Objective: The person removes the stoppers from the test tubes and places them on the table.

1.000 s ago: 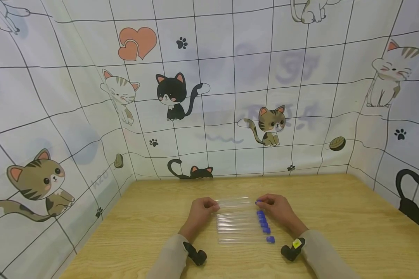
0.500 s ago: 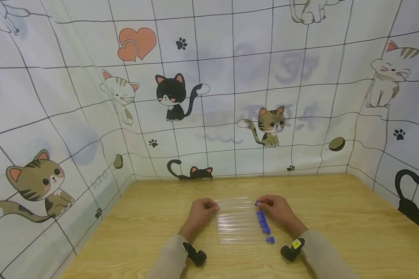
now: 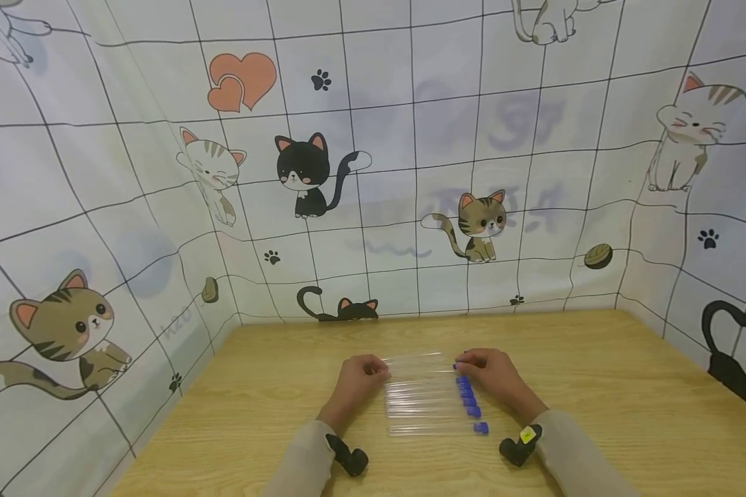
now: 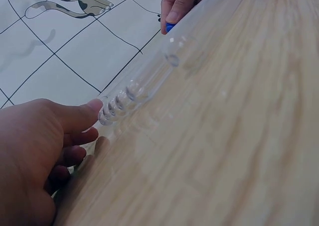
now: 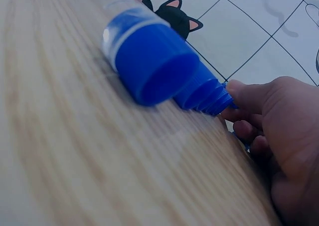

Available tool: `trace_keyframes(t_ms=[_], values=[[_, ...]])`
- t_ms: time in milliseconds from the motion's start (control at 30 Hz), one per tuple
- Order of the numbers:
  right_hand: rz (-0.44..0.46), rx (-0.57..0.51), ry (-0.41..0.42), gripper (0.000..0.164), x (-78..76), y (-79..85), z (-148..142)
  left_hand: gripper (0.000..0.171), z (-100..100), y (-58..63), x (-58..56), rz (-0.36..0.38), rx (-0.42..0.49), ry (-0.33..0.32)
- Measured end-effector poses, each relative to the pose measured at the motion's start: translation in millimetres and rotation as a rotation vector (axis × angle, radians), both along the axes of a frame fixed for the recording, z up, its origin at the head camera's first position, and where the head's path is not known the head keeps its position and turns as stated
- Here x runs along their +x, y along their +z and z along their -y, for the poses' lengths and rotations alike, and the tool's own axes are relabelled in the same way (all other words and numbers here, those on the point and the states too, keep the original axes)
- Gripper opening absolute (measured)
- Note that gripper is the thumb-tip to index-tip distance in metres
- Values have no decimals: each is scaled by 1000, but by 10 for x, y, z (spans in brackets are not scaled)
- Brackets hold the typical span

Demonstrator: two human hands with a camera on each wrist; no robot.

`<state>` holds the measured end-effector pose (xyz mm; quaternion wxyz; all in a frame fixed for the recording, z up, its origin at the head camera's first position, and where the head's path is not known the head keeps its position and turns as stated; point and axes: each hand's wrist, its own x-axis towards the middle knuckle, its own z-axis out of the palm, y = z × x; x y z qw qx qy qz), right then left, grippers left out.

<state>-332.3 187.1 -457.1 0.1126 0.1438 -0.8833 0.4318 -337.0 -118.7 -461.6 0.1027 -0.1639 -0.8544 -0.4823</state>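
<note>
Several clear test tubes (image 3: 419, 400) with blue caps (image 3: 466, 393) lie side by side on the wooden table, caps to the right. My left hand (image 3: 360, 379) pinches the rounded end of a tube at the far side of the row. At the opposite end, the fingertips of my right hand (image 3: 494, 373) pinch that tube's blue cap. In the left wrist view, the rounded tube ends (image 4: 119, 104) meet my thumb. The right wrist view has the nearest blue cap (image 5: 157, 64) large in front, with my right thumb behind it at the farther caps.
One test tube (image 3: 432, 430) lies a little apart on the near side of the row. The wooden table (image 3: 255, 407) ends at a cloth backdrop (image 3: 385, 172) printed with cats, behind and at both sides.
Both hands stay nearly still at the tube's ends. The head view tilts very slightly, and a bit of blue now shows above the right fingertips.
</note>
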Motion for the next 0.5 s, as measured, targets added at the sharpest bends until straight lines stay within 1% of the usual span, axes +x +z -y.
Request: trace_keyframes(t_ms=[100,167,300,500], values=[[16,-5,-10,24,6,0,-6,6,0,11,4,-23,-31,14],[21,-11,-8,26,10,5,-9,7,1,11,1,-52,-52,20],[19,-14,-11,23,20,17,-9,7,-3,-2,-11,-102,-79,26],[-15,6,-1,21,24,12,-9,9,-18,-29,-23,-99,-94,52]])
